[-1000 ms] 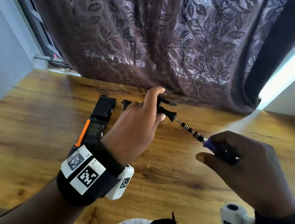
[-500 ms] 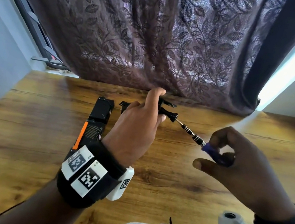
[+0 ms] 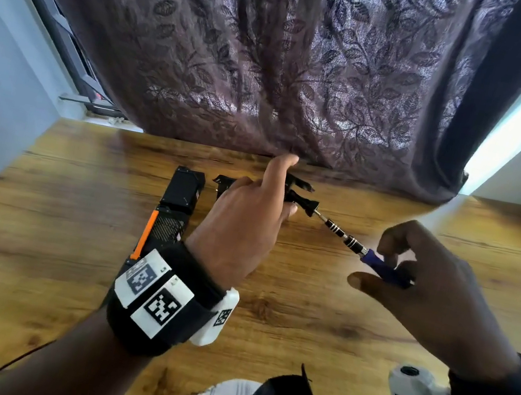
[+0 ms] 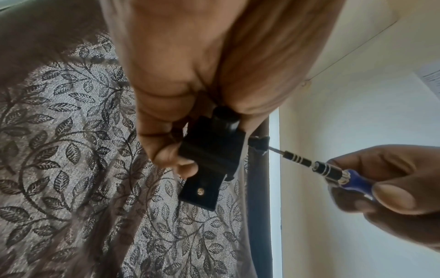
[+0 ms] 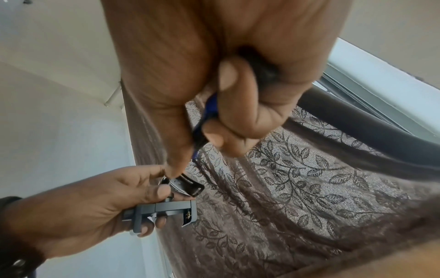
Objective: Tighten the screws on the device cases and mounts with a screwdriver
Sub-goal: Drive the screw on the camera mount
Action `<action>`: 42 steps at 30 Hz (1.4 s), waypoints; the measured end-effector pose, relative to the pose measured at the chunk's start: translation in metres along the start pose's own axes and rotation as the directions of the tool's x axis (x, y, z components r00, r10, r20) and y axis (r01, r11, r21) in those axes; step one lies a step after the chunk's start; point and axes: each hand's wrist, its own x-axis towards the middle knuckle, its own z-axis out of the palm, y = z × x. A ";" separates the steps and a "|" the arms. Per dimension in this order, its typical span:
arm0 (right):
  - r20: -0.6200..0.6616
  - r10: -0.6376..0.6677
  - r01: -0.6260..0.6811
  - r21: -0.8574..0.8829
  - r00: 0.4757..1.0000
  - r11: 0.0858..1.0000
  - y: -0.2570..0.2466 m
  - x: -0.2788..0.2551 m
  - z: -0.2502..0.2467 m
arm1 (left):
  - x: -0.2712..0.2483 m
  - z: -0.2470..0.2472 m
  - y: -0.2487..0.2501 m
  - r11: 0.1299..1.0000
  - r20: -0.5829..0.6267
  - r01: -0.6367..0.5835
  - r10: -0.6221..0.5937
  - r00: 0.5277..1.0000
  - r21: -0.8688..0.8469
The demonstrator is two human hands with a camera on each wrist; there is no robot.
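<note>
My left hand (image 3: pixel 248 216) grips a black plastic mount (image 4: pixel 209 156) and lifts it above the wooden table (image 3: pixel 302 309); the index finger points up. The mount's black thumbscrew (image 3: pixel 303 203) sticks out to the right. My right hand (image 3: pixel 427 289) pinches the blue handle of a screwdriver (image 3: pixel 376 261), whose thin bit meets the thumbscrew's head (image 4: pixel 258 143). In the right wrist view the left hand (image 5: pixel 100 206) holds the grey-black mount (image 5: pixel 166 208), and the blue handle (image 5: pixel 204 120) runs between my fingers.
A long black device case with an orange strip (image 3: pixel 168 216) lies on the table left of my left hand. A small black part (image 3: pixel 223 182) sits behind it. A patterned purple curtain (image 3: pixel 276 61) hangs at the table's far edge. Walls flank both sides.
The fingers of my right hand have shifted on the blue handle, uncurling and lifting as it turns. My left hand and the mount have barely moved.
</note>
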 end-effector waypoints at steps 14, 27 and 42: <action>0.016 0.015 -0.015 0.027 1.000 1.000 0.002 0.006 0.001 | 0.000 0.003 -0.004 0.999 -0.023 0.030 -0.030 0.999 0.023; 0.019 -0.009 0.008 0.032 1.000 0.999 0.007 0.006 0.005 | 0.001 0.007 -0.004 0.999 -0.053 0.015 -0.013 0.999 0.033; 0.068 -0.059 0.059 0.009 0.996 0.998 0.017 0.004 0.003 | -0.001 0.011 -0.007 0.990 -0.026 0.133 -0.135 0.991 -0.048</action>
